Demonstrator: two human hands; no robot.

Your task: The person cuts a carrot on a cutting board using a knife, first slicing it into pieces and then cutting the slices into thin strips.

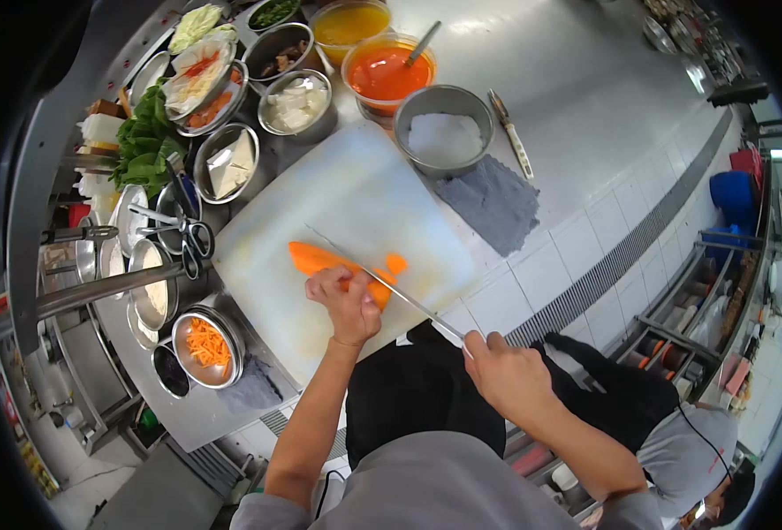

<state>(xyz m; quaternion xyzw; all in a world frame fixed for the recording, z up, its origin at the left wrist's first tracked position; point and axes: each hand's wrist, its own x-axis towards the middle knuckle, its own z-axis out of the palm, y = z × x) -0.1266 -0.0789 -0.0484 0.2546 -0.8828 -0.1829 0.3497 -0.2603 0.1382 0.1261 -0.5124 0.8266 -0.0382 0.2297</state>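
The orange carrot (313, 259) lies on the pale cutting board (329, 190), on the near part of it. The left hand (347, 305) presses it down with bent fingers; the right hand (508, 375) is closed around the handle of the long, thin knife (419, 306), whose blade crosses the carrot. I judge the carrot to be light, stiff and perhaps a little slippery where it is cut; its thick middle, fingertips tucked back, seems the safest place to hold. Thin orange slices (396, 264) lie beside it. The board looks smooth, the counter (577, 79) is shiny metal, and the grey cloth (494, 205) appears soft and wrinkled.
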